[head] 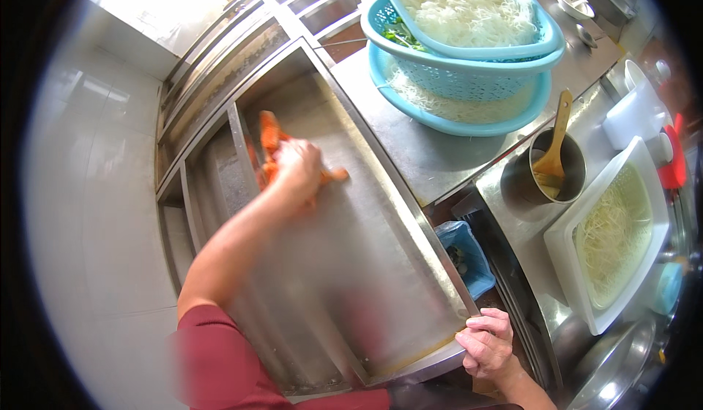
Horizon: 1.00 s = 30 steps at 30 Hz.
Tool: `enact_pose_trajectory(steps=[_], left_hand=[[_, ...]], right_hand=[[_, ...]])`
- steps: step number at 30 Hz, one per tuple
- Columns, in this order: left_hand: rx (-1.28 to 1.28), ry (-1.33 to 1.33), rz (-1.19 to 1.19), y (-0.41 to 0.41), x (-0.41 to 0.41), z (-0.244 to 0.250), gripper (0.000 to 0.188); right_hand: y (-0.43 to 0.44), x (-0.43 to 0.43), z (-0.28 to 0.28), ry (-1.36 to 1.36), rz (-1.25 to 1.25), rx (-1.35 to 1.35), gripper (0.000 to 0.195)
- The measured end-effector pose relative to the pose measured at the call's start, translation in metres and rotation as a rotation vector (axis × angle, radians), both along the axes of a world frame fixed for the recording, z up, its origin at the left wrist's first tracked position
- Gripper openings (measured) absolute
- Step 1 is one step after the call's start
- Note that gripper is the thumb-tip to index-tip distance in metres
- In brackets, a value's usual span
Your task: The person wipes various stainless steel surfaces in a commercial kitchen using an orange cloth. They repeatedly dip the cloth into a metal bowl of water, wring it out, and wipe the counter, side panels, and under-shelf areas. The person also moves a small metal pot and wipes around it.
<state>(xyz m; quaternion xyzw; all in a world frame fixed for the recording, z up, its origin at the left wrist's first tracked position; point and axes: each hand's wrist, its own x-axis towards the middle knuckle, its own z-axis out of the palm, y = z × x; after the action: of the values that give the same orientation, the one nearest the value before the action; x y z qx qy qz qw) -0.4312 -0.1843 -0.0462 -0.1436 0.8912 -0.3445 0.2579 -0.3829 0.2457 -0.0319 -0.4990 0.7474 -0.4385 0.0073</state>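
My left hand (299, 164) is pressed on a crumpled orange cloth (269, 129), which lies on the wet-looking floor of a stainless steel frame (379, 256) with raised rims. The cloth sits beside a metal divider (244, 149) and its folds stick out on both sides of the hand. At the near right corner, my right hand (486, 347) has its fingers curled over the steel rim (428, 358). A maroon sleeve covers my upper left arm.
Blue plastic baskets (467, 83) of white noodles and green leaves stand stacked on a steel counter (456, 162). To the right are a metal pot (574, 176) with a wooden spatula (557, 129) and a white tub (565, 261) of noodles. A lined blue bin (478, 272) sits between frame and counter.
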Motion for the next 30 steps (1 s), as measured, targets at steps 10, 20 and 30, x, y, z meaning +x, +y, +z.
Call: enact_pose_trajectory(steps=[10,20,30], left_hand=[[0.892,0.914,0.14,0.076,0.091,0.156,0.026],[0.65,1.239,0.429,-0.056,0.177,0.086,0.063],[0.367,1.243,0.221,-0.16,0.089,-0.002,0.034]], right_hand=[[-0.002,-0.001,0.0,0.037,0.047,-0.03,0.023],[-0.004,0.001,0.0,0.051,0.058,-0.016,0.022],[-0.004,0.004,0.004,0.078,0.006,0.05,0.019]])
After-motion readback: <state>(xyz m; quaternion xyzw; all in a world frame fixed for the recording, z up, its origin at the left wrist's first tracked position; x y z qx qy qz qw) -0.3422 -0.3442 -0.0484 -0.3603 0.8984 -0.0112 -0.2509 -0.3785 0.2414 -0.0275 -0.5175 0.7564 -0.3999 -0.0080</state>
